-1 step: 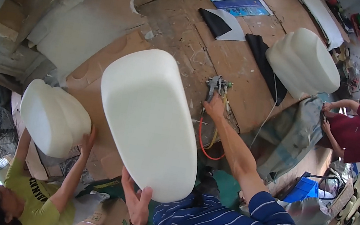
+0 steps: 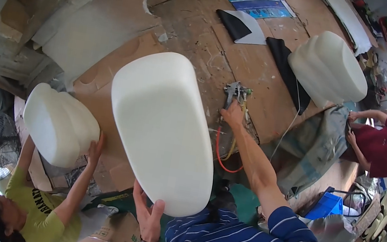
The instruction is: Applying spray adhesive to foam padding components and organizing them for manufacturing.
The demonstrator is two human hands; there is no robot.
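A large off-white moulded foam cushion point(image 2: 166, 132) fills the middle, its long dished face toward me. My left hand point(image 2: 149, 218) grips its near lower end, thumb on the edge and fingers behind. At the middle right, my right hand point(image 2: 233, 114) is wrapped round the handle of a metal spray gun point(image 2: 236, 93). A red hose point(image 2: 218, 156) and a yellow hose point(image 2: 228, 149) run down from the gun toward me. The gun is beside the cushion and apart from it. Part of my right hand's grip is hidden.
Cardboard sheets point(image 2: 194, 35) cover the worktable. A co-worker in yellow-green point(image 2: 44, 214) holds another foam cushion point(image 2: 58, 125) at left. A third cushion point(image 2: 328, 69) stands far right, near a person in dark red point(image 2: 377, 145). Black fabric point(image 2: 287, 70) and a blue crate point(image 2: 325, 207) are also there.
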